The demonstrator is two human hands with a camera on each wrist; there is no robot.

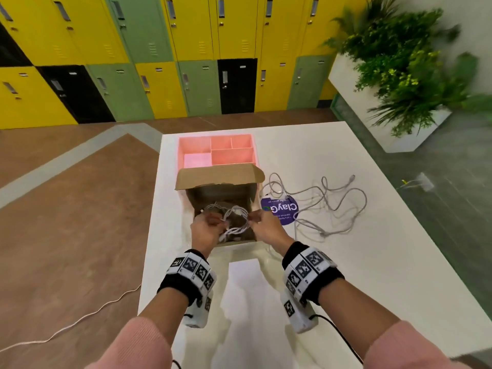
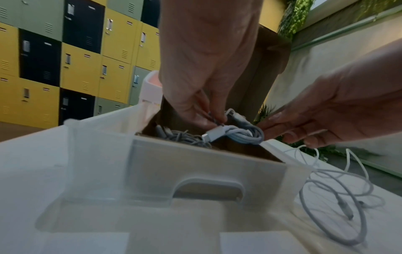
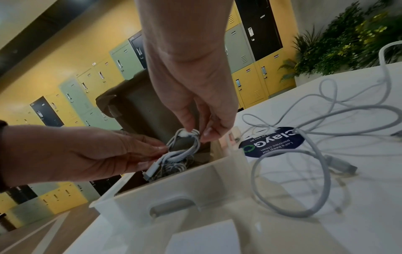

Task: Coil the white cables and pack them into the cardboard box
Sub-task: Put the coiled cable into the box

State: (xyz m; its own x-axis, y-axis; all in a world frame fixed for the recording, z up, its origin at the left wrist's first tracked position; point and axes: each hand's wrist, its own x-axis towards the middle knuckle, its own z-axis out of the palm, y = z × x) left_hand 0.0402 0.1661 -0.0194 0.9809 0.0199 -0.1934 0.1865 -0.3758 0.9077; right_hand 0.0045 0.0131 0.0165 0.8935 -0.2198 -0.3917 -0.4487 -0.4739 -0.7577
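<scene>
Both hands hold one coiled white cable just above the open cardboard box. My left hand pinches the coil's left side, and my right hand pinches its upper right. In the left wrist view the left fingertips grip the bundle beside its USB plug. In the right wrist view the right fingertips pinch the top of the coil. More white cable lies inside the box. Loose, uncoiled white cables sprawl on the table to the right.
The box stands in a translucent plastic bin with a handle cut-out. A pink divided tray sits behind it, and a round purple sticker lies to the right. The white table ends just left of the box. Lockers and planters stand beyond.
</scene>
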